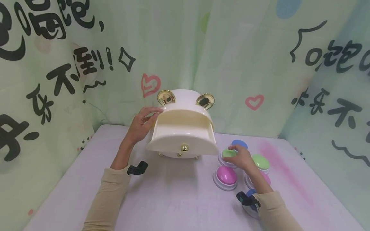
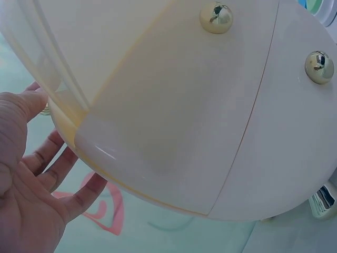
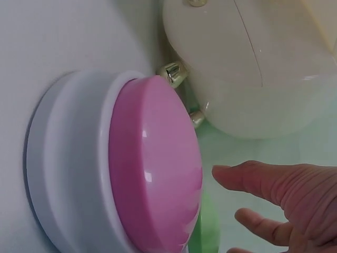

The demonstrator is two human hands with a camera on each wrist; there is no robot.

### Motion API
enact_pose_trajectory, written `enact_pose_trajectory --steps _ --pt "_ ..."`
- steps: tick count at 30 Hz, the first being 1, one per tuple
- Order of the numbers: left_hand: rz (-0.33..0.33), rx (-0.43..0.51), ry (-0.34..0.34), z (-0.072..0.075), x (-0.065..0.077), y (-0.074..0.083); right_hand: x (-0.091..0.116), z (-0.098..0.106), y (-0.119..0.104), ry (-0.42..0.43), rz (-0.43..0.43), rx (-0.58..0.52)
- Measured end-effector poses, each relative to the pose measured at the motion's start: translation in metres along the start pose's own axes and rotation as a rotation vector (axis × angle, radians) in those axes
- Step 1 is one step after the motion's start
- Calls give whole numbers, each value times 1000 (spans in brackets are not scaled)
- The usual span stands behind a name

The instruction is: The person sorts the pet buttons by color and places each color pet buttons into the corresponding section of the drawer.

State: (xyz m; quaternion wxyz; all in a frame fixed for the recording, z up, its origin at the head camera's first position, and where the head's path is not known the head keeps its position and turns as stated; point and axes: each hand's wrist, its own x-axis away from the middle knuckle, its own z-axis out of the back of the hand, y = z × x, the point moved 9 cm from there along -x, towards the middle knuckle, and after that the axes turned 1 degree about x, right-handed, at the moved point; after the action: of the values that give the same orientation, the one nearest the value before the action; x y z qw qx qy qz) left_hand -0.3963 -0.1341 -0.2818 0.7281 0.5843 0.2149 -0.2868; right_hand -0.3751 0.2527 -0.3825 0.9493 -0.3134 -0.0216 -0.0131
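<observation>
A glossy white frog-shaped box (image 1: 185, 99) with gold ring eyes stands at the back of the table, its upper drawer (image 1: 180, 142) pulled out. My left hand (image 1: 141, 123) rests against the box's left side; in the left wrist view its fingers (image 2: 79, 199) are spread along the curved edge. My right hand (image 1: 242, 158) hovers at a green-topped button (image 1: 229, 153) on a white base, thumb and fingers apart; contact cannot be told. A pink button (image 3: 158, 163) stands nearest the right wrist camera.
Around my right hand are more round buttons: a blue one (image 1: 239, 143) behind, a green one (image 1: 260, 161) to the right and a pink one (image 1: 226, 175) in front. A gold knob (image 1: 184, 148) sits on the drawer front. Printed curtains (image 1: 225, 64) hang behind the table.
</observation>
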Motion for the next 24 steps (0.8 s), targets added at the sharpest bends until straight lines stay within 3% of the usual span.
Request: enact_pose_trajectory --steps 24 --pt "-19 -12 11 0 -1 -3 -13 -5 8 -28 15 27"
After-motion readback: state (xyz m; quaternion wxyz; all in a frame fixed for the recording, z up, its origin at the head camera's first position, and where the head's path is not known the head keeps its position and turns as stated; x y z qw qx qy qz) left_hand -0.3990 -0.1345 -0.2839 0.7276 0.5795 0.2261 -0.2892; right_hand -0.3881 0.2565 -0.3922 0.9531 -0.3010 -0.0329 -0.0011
